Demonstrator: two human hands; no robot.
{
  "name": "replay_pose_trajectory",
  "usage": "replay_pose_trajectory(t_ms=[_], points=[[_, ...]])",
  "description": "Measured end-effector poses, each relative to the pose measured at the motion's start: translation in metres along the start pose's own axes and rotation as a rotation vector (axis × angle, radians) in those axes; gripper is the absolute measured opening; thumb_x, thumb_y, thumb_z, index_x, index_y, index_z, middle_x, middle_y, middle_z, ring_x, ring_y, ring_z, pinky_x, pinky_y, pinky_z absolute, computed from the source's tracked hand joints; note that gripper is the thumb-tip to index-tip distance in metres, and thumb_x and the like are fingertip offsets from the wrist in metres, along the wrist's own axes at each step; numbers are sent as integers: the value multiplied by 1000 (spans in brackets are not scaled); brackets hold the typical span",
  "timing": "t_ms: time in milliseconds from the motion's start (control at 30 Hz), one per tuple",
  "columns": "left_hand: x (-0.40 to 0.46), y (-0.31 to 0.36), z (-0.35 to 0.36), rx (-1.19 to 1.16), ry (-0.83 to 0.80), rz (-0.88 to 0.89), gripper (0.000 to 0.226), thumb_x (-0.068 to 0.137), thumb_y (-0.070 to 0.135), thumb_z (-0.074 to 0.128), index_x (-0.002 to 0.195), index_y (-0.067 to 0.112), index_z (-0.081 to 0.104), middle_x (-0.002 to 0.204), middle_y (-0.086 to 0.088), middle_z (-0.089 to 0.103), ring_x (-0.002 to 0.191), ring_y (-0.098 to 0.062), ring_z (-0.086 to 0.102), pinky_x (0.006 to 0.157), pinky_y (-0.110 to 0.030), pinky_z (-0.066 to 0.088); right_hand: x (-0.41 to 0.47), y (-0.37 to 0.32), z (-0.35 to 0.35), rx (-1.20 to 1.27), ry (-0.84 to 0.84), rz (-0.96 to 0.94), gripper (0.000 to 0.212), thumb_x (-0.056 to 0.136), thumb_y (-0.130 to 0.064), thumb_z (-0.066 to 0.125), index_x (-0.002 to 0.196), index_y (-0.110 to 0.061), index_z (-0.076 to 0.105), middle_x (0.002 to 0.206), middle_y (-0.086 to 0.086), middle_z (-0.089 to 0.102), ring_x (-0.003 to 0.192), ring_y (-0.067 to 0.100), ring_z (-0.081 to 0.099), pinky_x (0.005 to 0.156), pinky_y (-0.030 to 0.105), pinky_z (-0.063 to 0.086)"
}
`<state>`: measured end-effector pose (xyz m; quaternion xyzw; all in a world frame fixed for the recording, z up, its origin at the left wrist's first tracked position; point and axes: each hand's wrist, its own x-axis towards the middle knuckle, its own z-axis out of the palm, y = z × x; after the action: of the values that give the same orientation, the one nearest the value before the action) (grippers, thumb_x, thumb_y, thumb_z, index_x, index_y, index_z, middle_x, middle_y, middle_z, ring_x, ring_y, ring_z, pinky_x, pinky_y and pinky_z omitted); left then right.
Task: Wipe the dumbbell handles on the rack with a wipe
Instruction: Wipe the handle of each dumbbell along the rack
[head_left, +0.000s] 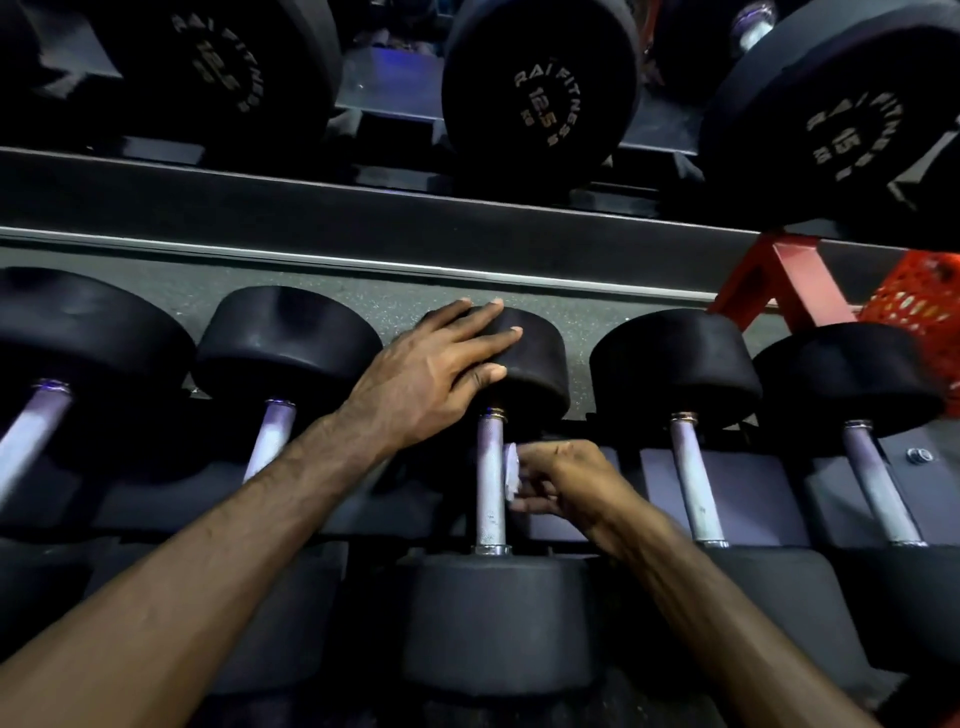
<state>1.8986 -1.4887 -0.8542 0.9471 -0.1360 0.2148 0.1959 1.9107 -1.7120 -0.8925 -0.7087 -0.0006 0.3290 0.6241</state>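
We're looking down at the lower rack (737, 483) tier, where a row of black rubber-headed dumbbells lies side by side, handles pointing toward us. Our left hand (431, 371) lies flat on the far head (530, 364) of the middle dumbbell, fingers straight and spread over the rubber, not curled round anything.

Our right hand (563, 480) is just to the right of that dumbbell's knurled steel handle (491, 483), fingers curled and pinching a small white wipe (511, 470) — the wipe is pressed against the right side of the handle, up near the far end. The near head (498, 623) sits right below it in the frame.

Neighbouring dumbbell handles (693, 480) on either side look pale and chalky. The upper tier carries bigger dumbbells — one marked 12.5 kg (540, 83) in the middle, another marked 15 (841, 130) at the right. An orange-red perforated crate (922, 306) sits at the right edge beside a red frame strut (779, 280), with speckled gym floor (311, 291) showing behind the heads.
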Motion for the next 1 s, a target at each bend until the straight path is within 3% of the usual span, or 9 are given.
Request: replay_pose_trajectory(t_ms=[100,233,300,433,600,800,867,1000], points=[[-1,1,3,4,3,1,56,107,57,37,158,38,50,172,11,34,160,-22,28,115,-59,46,-10,7,-7,-72,-76,95,23,96,8,55,102,4,77,72,12,71,58,14,64,76,38,64],[-2,0,2,22,38,21,54,107,56,40,157,38,52,171,11,37,159,-21,31,112,-60,49,6,7,4,25,33,-35,15,95,8,61,87,-1,70,60,7,60,48,8,54,62,29,62],[-1,-2,1,25,37,21,54,107,57,40,157,39,52,171,12,37,158,-20,32,111,-61,49,13,11,4,58,36,-35,16,95,7,61,87,-2,70,69,12,63,53,12,58,64,31,63],[0,-4,1,29,23,25,55,106,60,40,156,41,52,170,13,37,158,-20,33,112,-61,47,3,17,-12,19,-140,131,15,92,6,68,84,-4,77,77,17,72,62,18,66,68,38,66],[1,-6,1,44,26,28,54,106,62,41,155,43,53,169,15,38,156,-19,35,111,-60,47,20,11,1,289,-14,-4,13,97,2,63,102,-5,72,89,15,72,73,18,65,63,29,62],[0,-6,2,43,48,26,52,107,61,42,155,44,52,169,18,37,157,-16,34,111,-58,48,1,13,-15,79,-244,188,10,84,-2,78,90,-7,73,87,18,70,76,25,66,69,37,65],[-1,-4,4,46,61,17,51,107,59,44,155,44,52,169,19,37,156,-15,34,110,-57,49,7,12,-11,133,-181,137,17,76,0,82,88,-7,72,87,20,67,72,26,62,66,34,64],[-2,-3,3,43,70,7,51,108,57,44,156,44,51,170,20,35,158,-14,32,113,-58,45,23,4,1,246,-25,-53,15,87,-1,78,95,-5,66,79,14,71,63,19,64,62,30,60]])
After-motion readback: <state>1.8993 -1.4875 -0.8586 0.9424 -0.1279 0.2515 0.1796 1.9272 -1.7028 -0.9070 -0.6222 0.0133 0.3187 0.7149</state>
